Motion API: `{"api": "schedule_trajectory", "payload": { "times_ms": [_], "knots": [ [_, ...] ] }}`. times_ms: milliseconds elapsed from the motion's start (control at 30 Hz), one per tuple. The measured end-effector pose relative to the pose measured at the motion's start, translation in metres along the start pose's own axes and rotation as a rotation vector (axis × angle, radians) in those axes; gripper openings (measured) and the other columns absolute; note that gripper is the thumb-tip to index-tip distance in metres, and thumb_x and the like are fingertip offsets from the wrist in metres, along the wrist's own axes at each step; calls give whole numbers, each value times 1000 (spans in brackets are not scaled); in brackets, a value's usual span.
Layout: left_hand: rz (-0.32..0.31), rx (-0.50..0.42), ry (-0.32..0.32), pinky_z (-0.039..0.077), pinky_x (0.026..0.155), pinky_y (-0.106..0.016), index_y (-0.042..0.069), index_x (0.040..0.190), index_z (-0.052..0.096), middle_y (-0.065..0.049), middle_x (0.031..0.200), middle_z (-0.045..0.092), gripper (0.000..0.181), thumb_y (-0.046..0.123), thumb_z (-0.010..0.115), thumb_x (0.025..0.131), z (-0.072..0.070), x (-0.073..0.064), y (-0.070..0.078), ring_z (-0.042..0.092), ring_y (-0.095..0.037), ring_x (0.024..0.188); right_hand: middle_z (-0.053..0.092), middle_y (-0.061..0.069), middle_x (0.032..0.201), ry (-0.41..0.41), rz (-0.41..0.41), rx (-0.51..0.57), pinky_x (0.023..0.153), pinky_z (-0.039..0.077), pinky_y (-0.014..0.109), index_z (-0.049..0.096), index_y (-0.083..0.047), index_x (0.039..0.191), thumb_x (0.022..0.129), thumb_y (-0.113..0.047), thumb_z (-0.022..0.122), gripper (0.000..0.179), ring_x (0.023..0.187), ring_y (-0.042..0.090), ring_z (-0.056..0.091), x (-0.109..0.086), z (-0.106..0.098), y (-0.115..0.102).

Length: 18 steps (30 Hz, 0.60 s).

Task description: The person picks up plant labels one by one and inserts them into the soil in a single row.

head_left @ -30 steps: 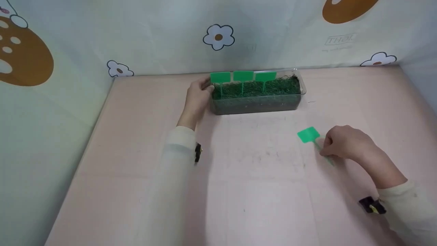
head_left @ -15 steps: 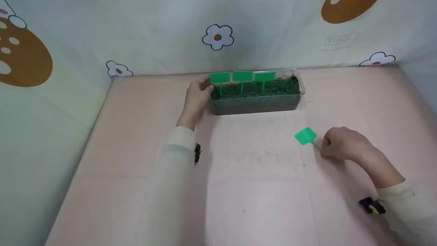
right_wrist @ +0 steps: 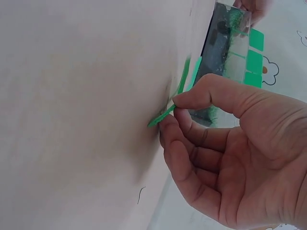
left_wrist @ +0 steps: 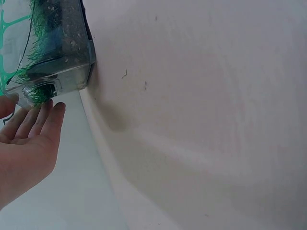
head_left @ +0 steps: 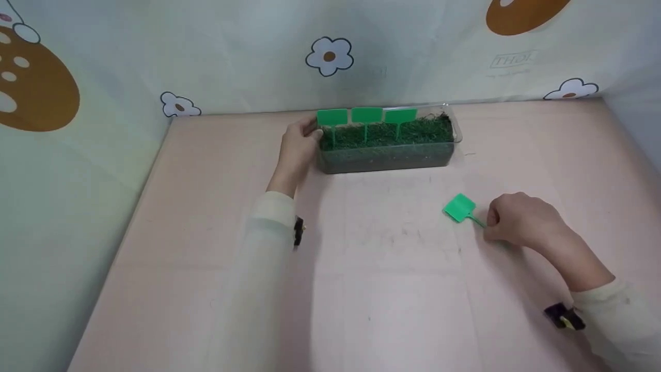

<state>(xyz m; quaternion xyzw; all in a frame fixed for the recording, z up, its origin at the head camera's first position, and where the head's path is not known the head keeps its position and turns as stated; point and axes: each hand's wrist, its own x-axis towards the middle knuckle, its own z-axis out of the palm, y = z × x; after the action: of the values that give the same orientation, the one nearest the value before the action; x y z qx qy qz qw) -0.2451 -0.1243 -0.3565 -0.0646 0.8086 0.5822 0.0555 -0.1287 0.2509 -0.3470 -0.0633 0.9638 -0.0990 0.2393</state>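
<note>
At the back, a clear plastic planter tray (head_left: 387, 157) holds green grass (head_left: 428, 129) over dark soil. Three green plant labels (head_left: 367, 114) stand upright in it, in a row from its left end. My left hand (head_left: 298, 147) holds the tray's left end, thumb at the rim and fingers against the end wall in the left wrist view. To the front right, my right hand (head_left: 524, 217) pinches another green plant label (head_left: 459, 207) by its stem between thumb and fingers, low over the table. Its flat head points left and away; the stem's tip (right_wrist: 152, 123) shows in the right wrist view.
The pale pink table (head_left: 392, 299) carries small dark specks and a thin strand (right_wrist: 140, 194). A patterned wall sheet (head_left: 248, 57) rises right behind the tray, with more sheeting at both sides.
The label in my right hand has swung so its head sits slightly further left and lower; the stem's tip is now behind the hand in the head view. My left hand stays put.
</note>
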Motion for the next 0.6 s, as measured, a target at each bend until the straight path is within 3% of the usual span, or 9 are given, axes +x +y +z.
{"api": "schedule_trajectory", "payload": {
  "times_ms": [400,600],
  "knots": [
    [-3,-9,5,41,116,-24,16,152,41,0,153,49,47,16,48,106,1,-3,1,45,-13,142,56,1,70,96,-43,-21,50,34,26,62,-11,77,74,-9,65,4,60,17,49,-3,1,1],
    [-6,-1,7,41,117,-25,16,153,41,0,153,49,47,16,48,106,1,-3,1,45,-13,142,57,2,72,114,-72,55,54,36,26,64,-10,82,77,-6,66,6,64,18,50,-2,2,4]
  ]
}}
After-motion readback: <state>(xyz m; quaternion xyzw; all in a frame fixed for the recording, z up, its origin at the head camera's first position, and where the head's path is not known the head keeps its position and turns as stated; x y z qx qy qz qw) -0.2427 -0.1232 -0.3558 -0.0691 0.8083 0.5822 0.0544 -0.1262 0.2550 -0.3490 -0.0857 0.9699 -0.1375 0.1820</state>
